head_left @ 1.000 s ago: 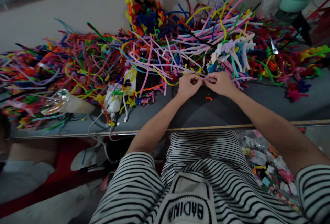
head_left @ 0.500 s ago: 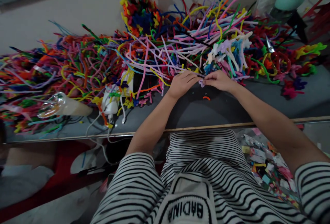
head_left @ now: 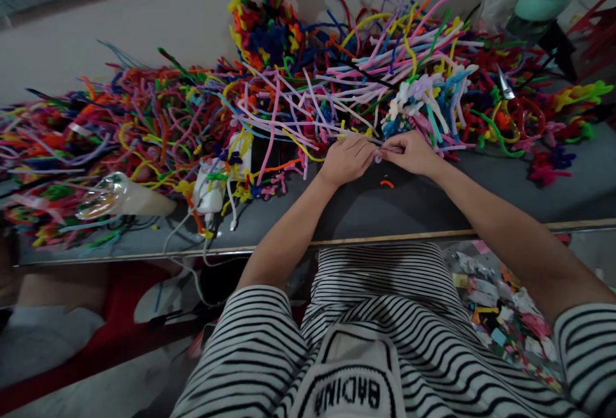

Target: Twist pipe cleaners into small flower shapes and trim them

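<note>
My left hand [head_left: 346, 160] and my right hand [head_left: 412, 153] meet over the grey table [head_left: 433, 203], fingertips pinched together on a pale lilac pipe cleaner [head_left: 380, 154] that is partly curled between them. Both hands rest at the front edge of a big heap of coloured pipe cleaners [head_left: 298, 90]. A bunch of pastel twisted pieces [head_left: 423, 100] lies just behind my right hand. A small orange scrap [head_left: 386, 183] sits on the table below my hands.
Scissors with red handles [head_left: 517, 106] lie in the heap at the right. A white charger with cables [head_left: 212, 190] and a clear plastic-wrapped object [head_left: 118, 193] lie at the left. Paper scraps [head_left: 500, 315] litter the floor at the right.
The hands stay together on the lilac pipe cleaner; my left fingers opened flatter half a second ago and have curled back into a pinch. The view shifted slightly.
</note>
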`<state>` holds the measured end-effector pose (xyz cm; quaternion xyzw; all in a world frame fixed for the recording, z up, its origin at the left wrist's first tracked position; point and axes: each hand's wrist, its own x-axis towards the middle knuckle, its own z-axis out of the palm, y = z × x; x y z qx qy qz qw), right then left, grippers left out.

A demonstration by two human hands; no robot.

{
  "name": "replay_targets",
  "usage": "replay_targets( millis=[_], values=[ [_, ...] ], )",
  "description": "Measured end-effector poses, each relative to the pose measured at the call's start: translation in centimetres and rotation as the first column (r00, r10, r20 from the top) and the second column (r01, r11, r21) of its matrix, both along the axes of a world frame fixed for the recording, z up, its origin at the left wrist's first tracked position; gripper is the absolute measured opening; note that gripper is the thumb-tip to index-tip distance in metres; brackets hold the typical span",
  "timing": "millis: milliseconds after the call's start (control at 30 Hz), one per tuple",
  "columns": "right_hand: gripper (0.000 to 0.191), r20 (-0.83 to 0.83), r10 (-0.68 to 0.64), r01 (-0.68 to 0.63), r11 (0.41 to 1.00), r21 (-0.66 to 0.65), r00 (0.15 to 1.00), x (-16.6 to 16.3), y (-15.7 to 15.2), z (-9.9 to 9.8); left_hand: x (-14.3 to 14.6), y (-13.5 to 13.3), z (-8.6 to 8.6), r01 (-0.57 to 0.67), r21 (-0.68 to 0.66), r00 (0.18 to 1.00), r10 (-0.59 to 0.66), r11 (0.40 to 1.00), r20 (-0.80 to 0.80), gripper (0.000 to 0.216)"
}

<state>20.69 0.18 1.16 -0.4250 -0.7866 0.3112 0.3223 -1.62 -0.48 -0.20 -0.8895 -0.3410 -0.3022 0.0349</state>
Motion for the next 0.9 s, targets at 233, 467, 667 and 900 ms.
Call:
replay_targets(
  millis=[233,467,667,900],
  values=[
    [0.023,0.088,-0.192,0.149,0.922,0.357,0.977,-1.4,-2.1,0.0,1.8,0.6,-1.7,0.042,-0.534,0.855,0.246,0.844,0.456,0.040],
    [0.027,0.020,-0.149,0.144,0.974,0.173,0.989,-0.5,-0.8,0.2,-0.5,0.7,-0.5,0.053,-0.117,0.977,-0.027,0.992,0.212,0.030],
    [0.035,-0.044,-0.036,0.036,0.999,-0.001,0.998,0.0,0.1,-0.1,-1.1,0.4,0.1,0.001,0.043,1.000,-0.002,0.999,0.028,0.032],
    [0.036,-0.119,0.003,-0.014,0.996,-0.091,0.993,0.0,0.2,-0.6,-0.6,-0.1,0.1,-0.012,0.086,0.998,0.007,0.996,0.058,0.033]
  ],
)
